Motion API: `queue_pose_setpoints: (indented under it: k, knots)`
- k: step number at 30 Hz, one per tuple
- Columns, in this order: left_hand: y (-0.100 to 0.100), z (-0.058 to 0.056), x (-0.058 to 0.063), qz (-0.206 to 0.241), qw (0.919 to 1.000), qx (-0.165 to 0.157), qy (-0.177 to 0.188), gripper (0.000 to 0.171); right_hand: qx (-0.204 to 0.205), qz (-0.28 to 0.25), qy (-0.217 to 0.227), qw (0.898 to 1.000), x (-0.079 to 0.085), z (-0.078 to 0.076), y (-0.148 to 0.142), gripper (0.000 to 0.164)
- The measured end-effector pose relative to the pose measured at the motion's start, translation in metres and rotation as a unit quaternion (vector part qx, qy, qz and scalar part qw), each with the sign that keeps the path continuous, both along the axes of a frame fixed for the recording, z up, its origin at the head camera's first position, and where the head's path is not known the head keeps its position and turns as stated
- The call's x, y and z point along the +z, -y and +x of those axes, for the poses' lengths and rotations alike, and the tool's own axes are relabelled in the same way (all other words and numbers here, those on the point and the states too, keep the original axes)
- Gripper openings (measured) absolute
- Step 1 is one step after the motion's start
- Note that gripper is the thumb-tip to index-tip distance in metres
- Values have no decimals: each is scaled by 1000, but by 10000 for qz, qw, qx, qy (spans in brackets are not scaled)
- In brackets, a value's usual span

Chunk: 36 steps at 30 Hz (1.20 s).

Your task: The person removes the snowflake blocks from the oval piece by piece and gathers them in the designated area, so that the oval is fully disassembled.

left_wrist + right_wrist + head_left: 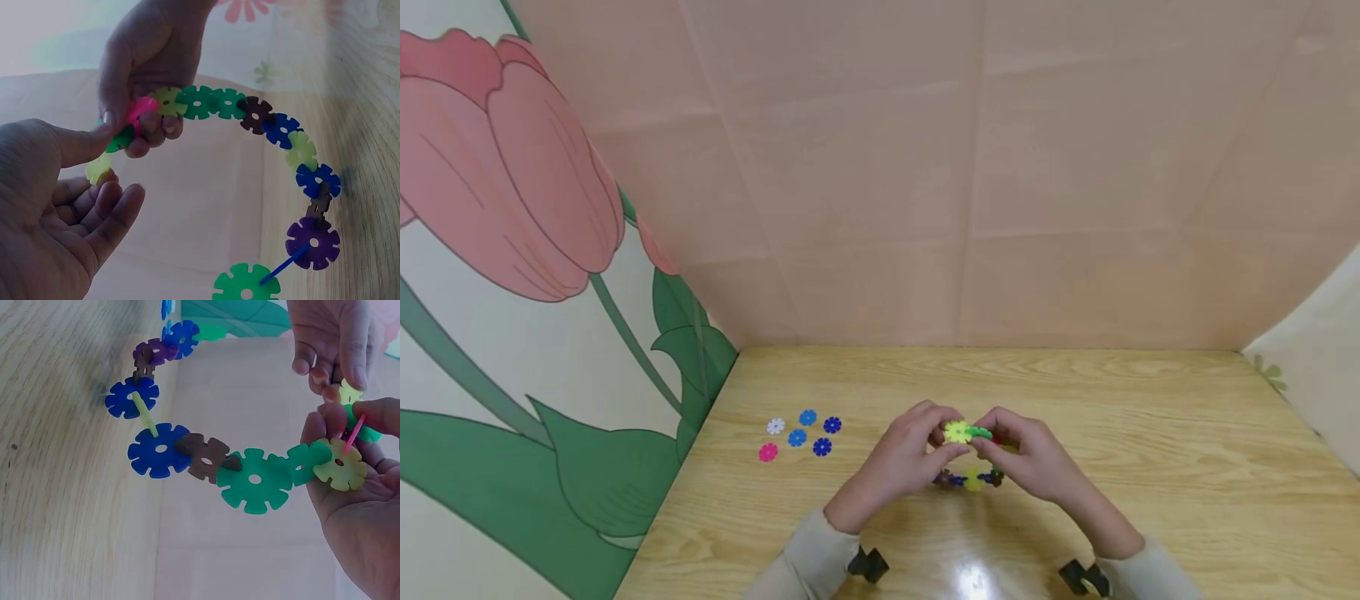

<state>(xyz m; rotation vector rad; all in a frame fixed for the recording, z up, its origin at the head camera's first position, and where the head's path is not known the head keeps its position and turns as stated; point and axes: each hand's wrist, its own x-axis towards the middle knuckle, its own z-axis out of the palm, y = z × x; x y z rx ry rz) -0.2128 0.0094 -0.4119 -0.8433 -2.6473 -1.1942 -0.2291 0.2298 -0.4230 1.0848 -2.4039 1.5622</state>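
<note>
My left hand (pixel 913 446) pinches a yellow-green notched snowflake disc (pixel 957 431) between thumb and fingers. That disc meets a green disc (pixel 980 432) at the end of a chain of interlocked snowflake discs. My right hand (pixel 1033 458) grips the chain near this end, its thumb and fingers around the green disc and a pink disc (pixel 144 111). From there the chain hangs in a curve, running through green, brown, blue and purple discs (pixel 312 242). In the head view its lower part, with a yellow disc (pixel 973 479), shows between the wrists.
Loose discs lie on the wooden table (pixel 1135 467) to the left: a white one (pixel 776 426), a pink one (pixel 768 452), two light blue and two dark blue ones (pixel 822 447). A pinkish sheet (pixel 962 208) rises behind the table, a tulip-printed panel (pixel 542 183) at its left.
</note>
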Motion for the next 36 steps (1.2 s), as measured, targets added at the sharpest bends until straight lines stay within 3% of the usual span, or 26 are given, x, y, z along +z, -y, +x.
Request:
queue_pose_setpoints:
  k: [6, 10, 16, 20, 26, 32, 36]
  knots:
    - [1, 1, 0, -25, 10000, -27, 17, 29, -23, -122, 28, 9999, -2, 1, 3, 12]
    - [4, 1, 0, -97, 9998, -172, 6, 27, -23, -166, -249, 9996, -6, -1, 4, 19]
    - [14, 1, 3, -6, 9990, -269, 348, 29, -86, -144, -578, 9982, -6, -2, 1, 25]
    - [28, 1, 0, 108, 9982, -21, 592, 32, -192, -258, -548, 9980, -5, -3, -5, 26]
    - [59, 1, -16, -106, 9958, 603, 685, 36, -190, -314, -499, 9981, -7, -6, -11, 26]
    - [90, 3, -35, -262, 9893, 1171, 835, 35, -285, -105, -565, 9979, -4, -7, -13, 25]
    - [107, 4, -44, -348, 9869, 1324, 856, 34, -323, 133, -652, 9973, -2, -7, -15, 26]
